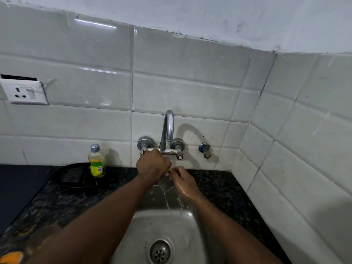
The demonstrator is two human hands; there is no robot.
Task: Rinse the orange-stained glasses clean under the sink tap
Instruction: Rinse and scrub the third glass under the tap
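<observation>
Holding a clear glass under the tap, over the back edge of the sink, w/ both hands. Water runs from the spout onto it and spills off in thin streams into the basin.

R hand wraps the glass from the right, fingers curled round its side, skin wet. L hand sits at the glass's top, just below the tap's crossbar, fingers curled in tight. Its back hides the fingertips, so can't tell if they grip the rim or reach inside. Glass looks see-through; any stain can't be read thru the water.

Drain lies at the basin's near end. Dark speckled counter runs on both sides of the sink.

Left of the tap, by the tiled wall, a small bottle w/ grey cap and green-yellow label stands upright at the edge of a black round pan. Small valve on the wall just right of the tap. White socket higher up, far left. Orange blob in the bottom-left corner, too blurred to identify.
</observation>
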